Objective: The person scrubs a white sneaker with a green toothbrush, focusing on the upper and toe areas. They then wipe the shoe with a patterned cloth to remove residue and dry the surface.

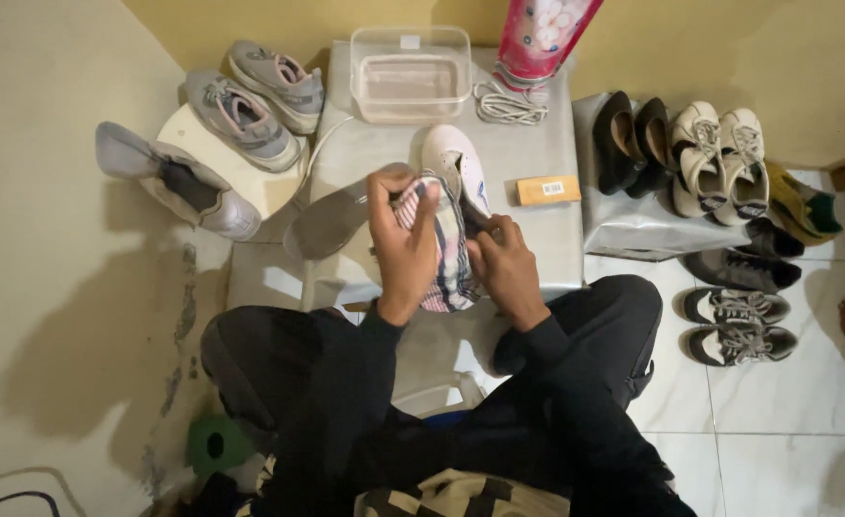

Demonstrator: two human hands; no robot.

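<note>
This looks like a corner of a home, used for keeping and cleaning shoes. A low desk [537,158] draped in grey stands against a yellow wall [729,48] on a white tiled floor [786,412]. Right of the desk, pairs of shoes [719,158] sit in rows on a box and on the tiles; left of it lie grey sneakers [250,101]. A clear tub [410,75] sits at the desk's far edge.

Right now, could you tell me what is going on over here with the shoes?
A seated person holds a white shoe over a low grey table. The left hand presses a striped cloth against it, while the right hand grips the shoe from below. A clear tub, white laces and a small orange box lie on the table. More shoes sit on both sides.
</note>
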